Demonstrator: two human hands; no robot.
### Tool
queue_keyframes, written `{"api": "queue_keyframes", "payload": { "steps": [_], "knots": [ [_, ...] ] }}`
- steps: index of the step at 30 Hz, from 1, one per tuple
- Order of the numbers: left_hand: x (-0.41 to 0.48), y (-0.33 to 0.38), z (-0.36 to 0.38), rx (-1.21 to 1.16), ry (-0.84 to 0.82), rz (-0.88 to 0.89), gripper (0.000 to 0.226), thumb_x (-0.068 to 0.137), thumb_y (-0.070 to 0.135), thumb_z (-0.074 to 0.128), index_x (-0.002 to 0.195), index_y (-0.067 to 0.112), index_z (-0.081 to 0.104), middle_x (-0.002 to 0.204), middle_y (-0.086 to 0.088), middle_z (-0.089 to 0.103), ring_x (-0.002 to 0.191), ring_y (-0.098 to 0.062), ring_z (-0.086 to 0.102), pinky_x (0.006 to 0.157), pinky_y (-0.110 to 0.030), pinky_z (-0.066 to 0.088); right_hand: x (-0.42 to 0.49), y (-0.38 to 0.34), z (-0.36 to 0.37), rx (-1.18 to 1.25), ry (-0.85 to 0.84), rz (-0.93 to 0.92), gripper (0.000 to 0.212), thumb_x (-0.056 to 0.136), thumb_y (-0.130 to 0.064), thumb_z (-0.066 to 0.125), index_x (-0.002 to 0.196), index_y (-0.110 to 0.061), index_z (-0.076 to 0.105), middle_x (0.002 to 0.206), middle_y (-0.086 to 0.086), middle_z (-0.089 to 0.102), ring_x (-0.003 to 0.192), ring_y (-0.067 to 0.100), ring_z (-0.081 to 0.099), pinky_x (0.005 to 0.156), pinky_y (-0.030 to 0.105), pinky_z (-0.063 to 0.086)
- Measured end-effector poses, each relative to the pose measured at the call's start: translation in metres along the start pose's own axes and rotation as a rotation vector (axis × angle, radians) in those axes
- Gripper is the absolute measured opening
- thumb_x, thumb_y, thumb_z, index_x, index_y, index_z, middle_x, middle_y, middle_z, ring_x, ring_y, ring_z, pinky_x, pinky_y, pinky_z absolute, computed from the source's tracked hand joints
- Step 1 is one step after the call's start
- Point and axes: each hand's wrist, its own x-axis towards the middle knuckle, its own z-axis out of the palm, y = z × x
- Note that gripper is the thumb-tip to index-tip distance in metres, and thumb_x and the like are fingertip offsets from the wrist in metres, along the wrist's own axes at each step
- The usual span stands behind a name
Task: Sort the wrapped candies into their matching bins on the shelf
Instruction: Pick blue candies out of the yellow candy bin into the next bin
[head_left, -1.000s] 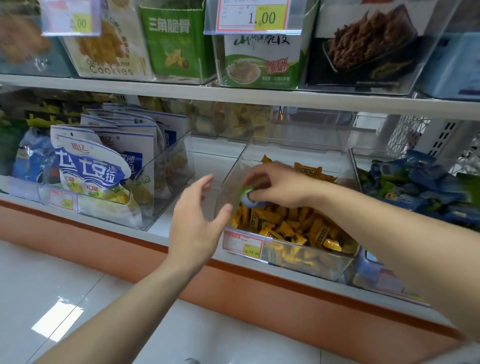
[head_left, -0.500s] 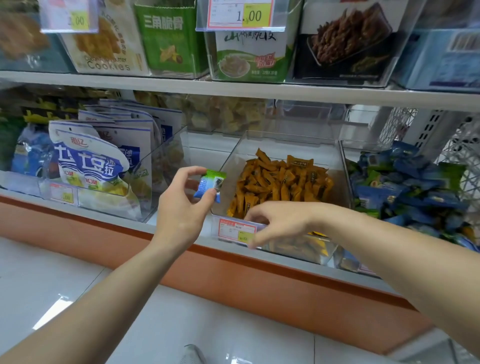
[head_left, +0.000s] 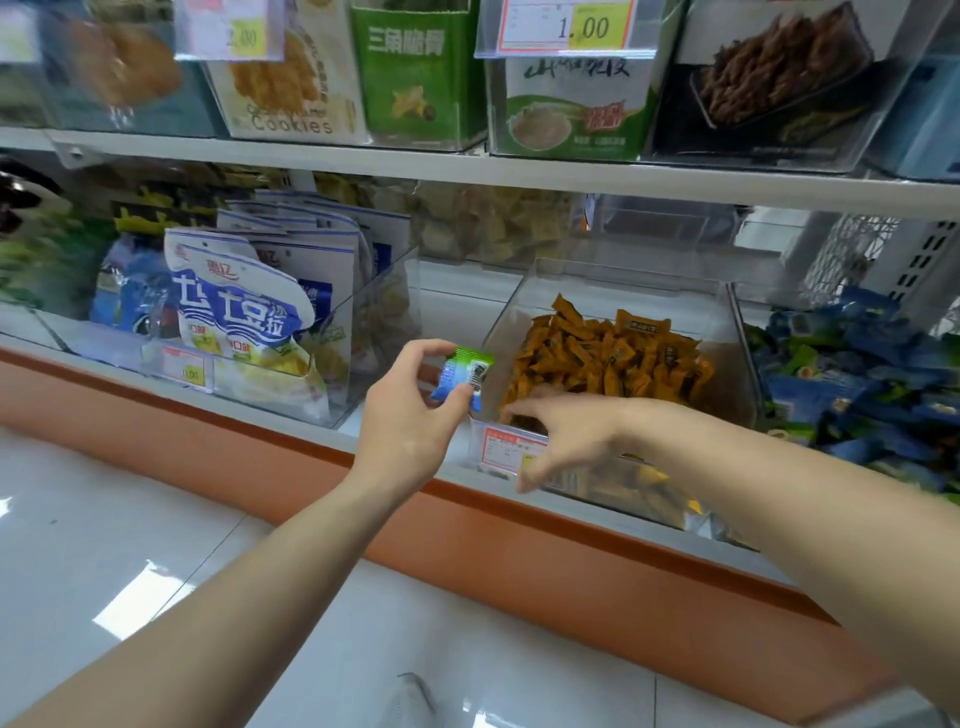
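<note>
My left hand (head_left: 410, 415) pinches a small blue-and-green wrapped candy (head_left: 464, 375) between thumb and fingertips, just left of a clear bin (head_left: 613, 291) filled with orange wrapped candies (head_left: 608, 358). My right hand (head_left: 566, 436) hangs in front of that bin's price label, fingers loosely spread and holding nothing. At the right a heap of blue-and-green wrapped candies (head_left: 862, 384) fills the neighbouring bin; they look like the one I hold.
Blue-and-white snack bags (head_left: 244, 306) stand in a clear bin at the left. The upper shelf (head_left: 519, 171) carries boxed snacks and a price tag (head_left: 566, 26). An orange kick strip (head_left: 519, 530) runs below the shelf edge above a glossy white floor (head_left: 156, 519).
My right hand lifted the blue-and-green candy from the orange bin and passed it to my left hand, then dropped to the bin's front. The left hand now holds the candy.
</note>
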Motion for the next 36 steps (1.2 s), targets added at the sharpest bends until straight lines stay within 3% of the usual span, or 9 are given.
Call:
{"api": "queue_keyframes", "payload": {
  "steps": [2, 5, 9, 12, 15, 23, 27, 32, 36],
  "knots": [
    [0.000, -0.003, -0.002, -0.003, 0.001, -0.011, 0.033, 0.088, 0.022, 0.073, 0.115, 0.034, 0.059, 0.101, 0.020, 0.064, 0.091, 0.000, 0.059, 0.071, -0.007, 0.045, 0.008, -0.004, 0.001, -0.013, -0.085, 0.023, 0.107, 0.074, -0.062, 0.073, 0.158, -0.025, 0.018, 0.163, -0.001, 0.024, 0.145, 0.020, 0.031, 0.111, 0.030, 0.029],
    [0.000, -0.007, -0.004, -0.018, 0.003, -0.027, 0.033, 0.088, 0.022, 0.074, 0.114, 0.034, 0.060, 0.100, 0.020, 0.065, 0.091, -0.001, 0.059, 0.072, -0.009, 0.046, 0.015, -0.008, -0.003, 0.139, -0.142, 0.070, 0.107, 0.077, -0.052, 0.077, 0.159, -0.021, 0.015, 0.163, 0.001, 0.024, 0.142, 0.024, 0.037, 0.112, 0.035, 0.038],
    [-0.001, -0.010, -0.006, -0.022, -0.008, -0.036, 0.032, 0.088, 0.023, 0.073, 0.113, 0.037, 0.058, 0.099, 0.019, 0.064, 0.091, -0.001, 0.058, 0.073, -0.011, 0.047, 0.017, -0.011, -0.002, 0.224, -0.243, 0.037, 0.053, 0.085, -0.039, 0.074, 0.130, -0.021, 0.052, 0.121, -0.002, 0.059, 0.115, 0.022, 0.055, 0.091, 0.027, 0.048],
    [-0.002, -0.010, -0.006, -0.020, -0.016, -0.035, 0.033, 0.088, 0.023, 0.073, 0.113, 0.038, 0.057, 0.100, 0.018, 0.064, 0.093, 0.000, 0.058, 0.074, -0.008, 0.046, 0.017, -0.013, -0.003, 0.257, -0.263, 0.030, 0.047, 0.085, -0.038, 0.073, 0.125, -0.020, 0.055, 0.120, 0.002, 0.062, 0.110, 0.022, 0.059, 0.099, 0.036, 0.050],
    [-0.003, -0.008, -0.006, -0.025, -0.028, -0.046, 0.032, 0.089, 0.023, 0.073, 0.113, 0.037, 0.057, 0.101, 0.017, 0.063, 0.094, 0.000, 0.057, 0.074, -0.008, 0.046, 0.017, -0.014, -0.004, 0.254, -0.222, 0.011, 0.042, 0.086, -0.034, 0.073, 0.122, -0.019, 0.058, 0.115, 0.003, 0.064, 0.104, 0.019, 0.059, 0.093, 0.034, 0.052],
    [0.000, -0.002, -0.005, -0.055, -0.006, -0.048, 0.030, 0.087, 0.023, 0.075, 0.110, 0.035, 0.060, 0.098, 0.018, 0.064, 0.092, 0.003, 0.057, 0.073, -0.007, 0.045, -0.003, 0.003, -0.004, 0.426, 0.229, -0.125, 0.037, 0.087, -0.058, 0.065, 0.082, -0.022, 0.065, 0.083, -0.003, 0.063, 0.074, 0.009, 0.055, 0.070, 0.029, 0.041],
    [0.007, 0.015, -0.002, -0.120, 0.046, -0.074, 0.030, 0.088, 0.021, 0.074, 0.113, 0.032, 0.060, 0.099, 0.013, 0.064, 0.089, -0.004, 0.062, 0.074, -0.020, 0.052, -0.015, 0.011, -0.019, 0.724, 0.374, -0.111, 0.032, 0.094, -0.049, 0.062, 0.090, -0.017, 0.064, 0.077, 0.004, 0.068, 0.058, 0.018, 0.061, 0.063, 0.035, 0.048],
    [0.020, 0.057, 0.022, -0.300, 0.000, -0.204, 0.028, 0.086, 0.014, 0.073, 0.102, 0.028, 0.054, 0.098, -0.002, 0.064, 0.057, -0.013, 0.069, 0.050, -0.023, 0.053, -0.028, 0.024, -0.039, 0.991, 0.522, -0.023, 0.022, 0.093, -0.044, 0.065, 0.100, -0.023, 0.066, 0.082, -0.005, 0.074, 0.056, 0.019, 0.068, 0.060, 0.023, 0.051],
    [0.026, 0.079, 0.052, -0.297, -0.123, -0.263, 0.027, 0.088, 0.016, 0.066, 0.104, 0.032, 0.051, 0.096, -0.007, 0.066, 0.074, -0.025, 0.072, 0.061, -0.041, 0.059, -0.033, 0.039, -0.045, 1.107, 0.646, 0.032, 0.026, 0.092, -0.047, 0.064, 0.097, -0.022, 0.070, 0.102, 0.002, 0.071, 0.078, 0.025, 0.074, 0.056, 0.024, 0.052]
  ]
}}
